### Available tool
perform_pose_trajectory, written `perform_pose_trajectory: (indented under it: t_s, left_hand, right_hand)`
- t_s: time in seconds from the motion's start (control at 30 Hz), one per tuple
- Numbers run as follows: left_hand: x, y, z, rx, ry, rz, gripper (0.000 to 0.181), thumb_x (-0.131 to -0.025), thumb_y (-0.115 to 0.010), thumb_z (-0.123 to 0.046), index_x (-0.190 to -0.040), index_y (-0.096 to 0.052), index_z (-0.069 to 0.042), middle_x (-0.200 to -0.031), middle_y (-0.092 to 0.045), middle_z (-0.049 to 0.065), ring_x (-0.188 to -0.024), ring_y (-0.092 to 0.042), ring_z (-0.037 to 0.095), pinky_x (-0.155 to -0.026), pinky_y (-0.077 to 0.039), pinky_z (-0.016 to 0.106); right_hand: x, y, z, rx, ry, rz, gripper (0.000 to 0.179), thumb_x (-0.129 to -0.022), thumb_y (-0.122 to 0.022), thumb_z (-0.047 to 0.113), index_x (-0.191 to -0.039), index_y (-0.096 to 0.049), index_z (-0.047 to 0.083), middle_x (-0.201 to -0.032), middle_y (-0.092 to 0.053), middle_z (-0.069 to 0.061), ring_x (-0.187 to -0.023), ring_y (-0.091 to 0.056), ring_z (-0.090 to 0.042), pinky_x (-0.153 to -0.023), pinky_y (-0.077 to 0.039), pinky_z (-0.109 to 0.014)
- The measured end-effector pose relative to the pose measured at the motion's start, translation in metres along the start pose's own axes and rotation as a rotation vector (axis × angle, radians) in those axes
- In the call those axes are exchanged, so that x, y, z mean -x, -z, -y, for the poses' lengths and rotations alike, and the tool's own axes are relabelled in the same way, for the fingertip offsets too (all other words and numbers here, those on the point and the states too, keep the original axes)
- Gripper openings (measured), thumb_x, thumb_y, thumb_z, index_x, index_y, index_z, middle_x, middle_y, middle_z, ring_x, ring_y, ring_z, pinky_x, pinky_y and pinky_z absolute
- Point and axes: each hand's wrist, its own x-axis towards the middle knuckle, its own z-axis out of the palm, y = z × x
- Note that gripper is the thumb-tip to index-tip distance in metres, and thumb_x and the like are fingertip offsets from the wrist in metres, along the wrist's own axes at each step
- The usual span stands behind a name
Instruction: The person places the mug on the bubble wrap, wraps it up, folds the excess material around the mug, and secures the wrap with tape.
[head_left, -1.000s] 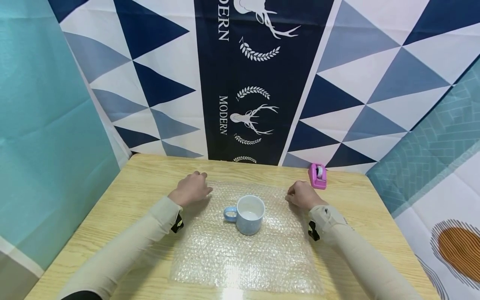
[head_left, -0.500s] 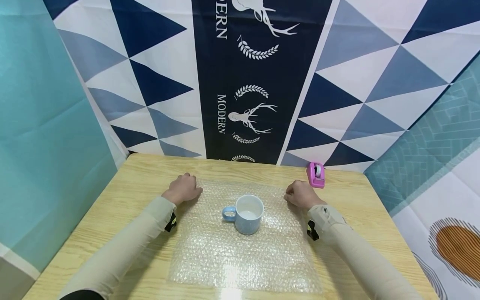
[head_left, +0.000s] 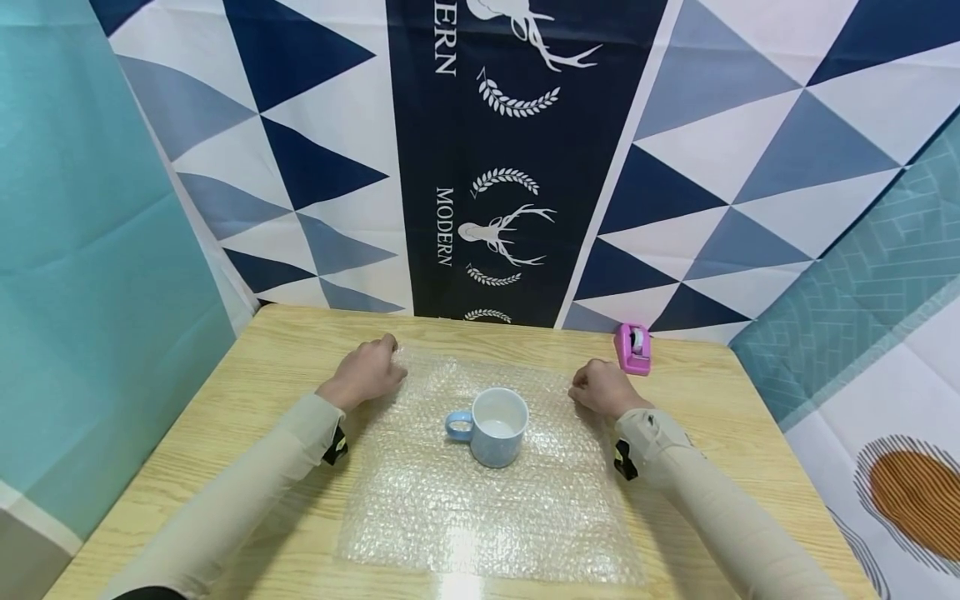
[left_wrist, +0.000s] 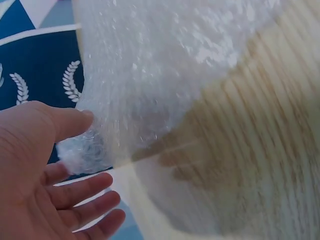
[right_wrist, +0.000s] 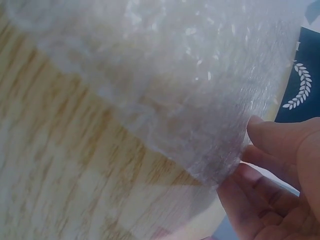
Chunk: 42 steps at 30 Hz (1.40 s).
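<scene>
A sheet of clear bubble wrap (head_left: 487,525) lies on the wooden table. On it, slightly behind the middle, a light blue mug (head_left: 496,442) stands upright with its handle to the left. My left hand (head_left: 366,371) pinches the sheet's far left corner (left_wrist: 87,152) between thumb (left_wrist: 70,122) and index finger, the other fingers spread. At the far right corner, my right hand (head_left: 602,388) holds the wrap's edge (right_wrist: 220,160) between thumb (right_wrist: 275,137) and curled fingers. The mug sits between both hands, touched by neither.
A pink tape dispenser (head_left: 633,348) stands at the table's back right, just beyond my right hand. Behind the table (head_left: 247,400) hangs a patterned cloth (head_left: 330,150), and a teal cloth (head_left: 97,250) hangs on the left.
My left hand has moved left to the wrap's far left corner and taken hold of it, lifting it a little. My right hand has stayed nearly still, and the mug stands where it was.
</scene>
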Motion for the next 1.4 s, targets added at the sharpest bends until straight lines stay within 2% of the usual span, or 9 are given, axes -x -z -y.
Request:
perform_pose_trajectory:
  t_s: [0.23,0.37,0.47,0.6,0.77,0.97,1.07,1.23,1.4]
  left_hand:
    - [0.013,0.012,-0.012,0.108,-0.134,-0.071,0.028,-0.098,-0.069,-0.016,-0.115,-0.05,-0.003,-0.087,-0.067,0.01,-0.063,-0.057,0.015,-0.058,-0.047,0.03]
    - [0.018,0.018,-0.017,0.216,-0.199,-0.087,0.024,-0.099,-0.066,-0.005,-0.113,-0.047,-0.002,-0.098,-0.075,0.013,-0.081,-0.073,0.021,-0.062,-0.053,0.029]
    - [0.02,0.022,-0.02,0.282,-0.201,-0.07,0.035,-0.099,-0.065,-0.003,-0.127,-0.045,0.0,-0.106,-0.077,0.016,-0.098,-0.076,0.027,-0.075,-0.06,0.035]
    - [0.023,0.025,-0.019,0.305,-0.223,-0.08,0.045,-0.1,-0.066,-0.009,-0.142,-0.05,-0.001,-0.114,-0.077,0.014,-0.102,-0.076,0.027,-0.086,-0.061,0.041]
    - [0.029,0.028,-0.019,0.283,-0.403,-0.187,0.025,-0.101,-0.066,-0.014,-0.122,-0.074,-0.001,-0.118,-0.076,0.014,-0.099,-0.077,0.024,-0.077,-0.063,0.036]
    - [0.038,0.036,-0.034,0.307,-0.553,-0.254,0.023,-0.099,-0.067,-0.009,-0.118,-0.075,0.002,-0.117,-0.075,0.016,-0.096,-0.077,0.023,-0.072,-0.062,0.029]
    - [0.041,0.04,-0.045,0.321,-0.565,-0.251,0.023,-0.1,-0.066,-0.008,-0.118,-0.075,0.002,-0.114,-0.076,0.016,-0.072,-0.075,0.012,-0.06,-0.057,0.023]
    - [0.046,0.043,-0.063,0.338,-0.579,-0.241,0.023,-0.099,-0.064,-0.005,-0.119,-0.075,0.0,-0.109,-0.078,0.016,-0.044,-0.04,-0.004,-0.046,-0.039,0.018]
    - [0.053,0.046,-0.081,0.33,-0.611,-0.241,0.023,-0.099,-0.064,-0.005,-0.118,-0.075,0.001,-0.109,-0.077,0.015,-0.066,-0.069,0.001,-0.058,-0.052,0.014]
  right_hand:
    - [0.0,0.002,0.002,0.003,-0.027,0.019,0.017,-0.089,-0.077,0.015,-0.094,-0.079,0.0,-0.095,-0.078,-0.016,-0.08,-0.07,-0.022,-0.076,-0.06,-0.042]
    - [0.001,0.002,0.003,0.007,-0.032,0.022,0.017,-0.089,-0.076,0.015,-0.095,-0.079,-0.001,-0.097,-0.078,-0.017,-0.08,-0.07,-0.022,-0.076,-0.06,-0.041]
    - [0.002,0.001,0.004,0.007,-0.033,0.023,0.018,-0.09,-0.076,0.015,-0.096,-0.079,-0.001,-0.099,-0.078,-0.018,-0.082,-0.071,-0.024,-0.076,-0.06,-0.042]
    - [0.002,-0.001,0.005,0.009,-0.035,0.027,0.018,-0.09,-0.076,0.015,-0.097,-0.078,-0.002,-0.1,-0.077,-0.019,-0.084,-0.071,-0.026,-0.078,-0.06,-0.042]
    - [0.003,-0.001,0.005,0.014,-0.04,0.033,0.019,-0.09,-0.077,0.016,-0.098,-0.078,-0.002,-0.101,-0.077,-0.02,-0.086,-0.071,-0.027,-0.08,-0.06,-0.043]
    - [0.002,-0.001,0.003,0.01,-0.041,0.029,0.021,-0.089,-0.077,0.016,-0.099,-0.078,-0.002,-0.102,-0.077,-0.02,-0.09,-0.072,-0.031,-0.084,-0.06,-0.046]
    - [0.003,-0.001,0.003,0.007,-0.047,0.035,0.022,-0.089,-0.076,0.015,-0.101,-0.077,-0.003,-0.103,-0.076,-0.021,-0.091,-0.072,-0.031,-0.085,-0.059,-0.047]
    - [0.004,-0.001,0.003,0.014,-0.052,0.022,0.021,-0.09,-0.075,0.016,-0.101,-0.078,-0.002,-0.104,-0.077,-0.02,-0.09,-0.072,-0.029,-0.085,-0.059,-0.047]
    - [0.003,-0.001,0.003,0.018,-0.035,0.017,0.02,-0.089,-0.074,0.015,-0.099,-0.078,-0.002,-0.102,-0.077,-0.019,-0.087,-0.071,-0.027,-0.083,-0.059,-0.046]
